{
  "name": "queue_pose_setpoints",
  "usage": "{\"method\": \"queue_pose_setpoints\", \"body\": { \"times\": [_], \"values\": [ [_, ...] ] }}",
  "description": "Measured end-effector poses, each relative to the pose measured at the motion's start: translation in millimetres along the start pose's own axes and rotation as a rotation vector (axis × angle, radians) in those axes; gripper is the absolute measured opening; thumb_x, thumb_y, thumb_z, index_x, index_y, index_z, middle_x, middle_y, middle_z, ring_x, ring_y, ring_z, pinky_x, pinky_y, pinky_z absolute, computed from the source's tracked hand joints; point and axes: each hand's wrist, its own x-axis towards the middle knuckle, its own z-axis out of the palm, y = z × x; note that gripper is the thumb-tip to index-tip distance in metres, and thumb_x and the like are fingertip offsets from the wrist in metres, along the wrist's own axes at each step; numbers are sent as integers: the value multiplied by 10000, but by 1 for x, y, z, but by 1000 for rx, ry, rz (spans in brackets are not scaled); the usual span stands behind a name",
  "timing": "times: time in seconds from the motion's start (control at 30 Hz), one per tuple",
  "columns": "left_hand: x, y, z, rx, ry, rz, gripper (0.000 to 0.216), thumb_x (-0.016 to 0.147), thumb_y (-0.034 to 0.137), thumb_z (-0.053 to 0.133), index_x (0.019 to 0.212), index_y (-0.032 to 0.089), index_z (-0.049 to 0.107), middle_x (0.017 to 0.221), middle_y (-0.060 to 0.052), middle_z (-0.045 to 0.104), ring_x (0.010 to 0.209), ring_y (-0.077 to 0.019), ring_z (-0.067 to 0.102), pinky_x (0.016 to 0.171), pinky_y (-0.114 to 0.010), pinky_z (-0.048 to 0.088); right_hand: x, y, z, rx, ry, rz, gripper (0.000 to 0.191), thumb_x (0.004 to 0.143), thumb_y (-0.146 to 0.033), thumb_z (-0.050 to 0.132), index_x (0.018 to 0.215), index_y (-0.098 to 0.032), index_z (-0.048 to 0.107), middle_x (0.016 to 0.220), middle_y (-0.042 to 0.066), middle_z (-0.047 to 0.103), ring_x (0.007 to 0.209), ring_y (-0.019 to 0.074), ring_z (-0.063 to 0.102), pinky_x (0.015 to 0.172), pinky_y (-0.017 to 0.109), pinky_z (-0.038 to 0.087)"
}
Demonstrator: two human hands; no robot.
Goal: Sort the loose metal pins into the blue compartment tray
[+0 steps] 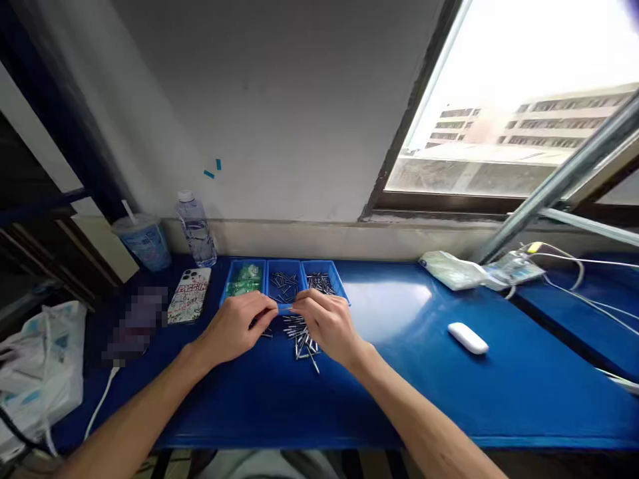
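Note:
My left hand and my right hand meet just in front of three blue bins, fingertips pinched and close together. Whatever small piece sits between them is too small to name. Behind the fingers, the left bin holds green, clear-looking pieces. Dark thin metal parts lie in the middle bin, and more metal parts fill the right bin. Beneath and between my hands, a loose pile of silvery pen-like metal pieces rests on the blue table.
Left of the bins are a patterned phone, a water bottle, a cup with a straw and a plastic bag. To the right lie a white case, a white packet and cables near a metal bar.

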Motion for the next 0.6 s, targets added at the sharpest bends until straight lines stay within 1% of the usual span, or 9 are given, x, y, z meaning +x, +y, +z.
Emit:
{"method": "queue_pose_setpoints", "body": {
  "times": [0.23,0.47,0.6],
  "values": [
    [-3,-1,-1,8,-26,8,164,1079,226,528,988,190,659,868,-9,695,790,-155,649,733,-273,454,-1,-5,2,20,-43,20,316,1128,-174,398,927,-191,641,906,35,730,649,101,640,603,235,449],
    [-4,-1,0,-7,-43,13,162,1078,210,519,988,188,651,866,-9,692,775,-148,642,719,-267,457,-6,-5,8,100,-81,74,262,1079,-103,422,965,-194,640,947,40,732,710,113,681,642,226,489],
    [-5,0,-1,-15,-47,19,163,1076,203,514,987,186,650,862,-10,691,766,-148,640,710,-266,457,-8,-6,10,113,-89,90,248,1088,-132,443,947,-197,636,934,41,732,703,118,680,624,228,495]
  ]
}}
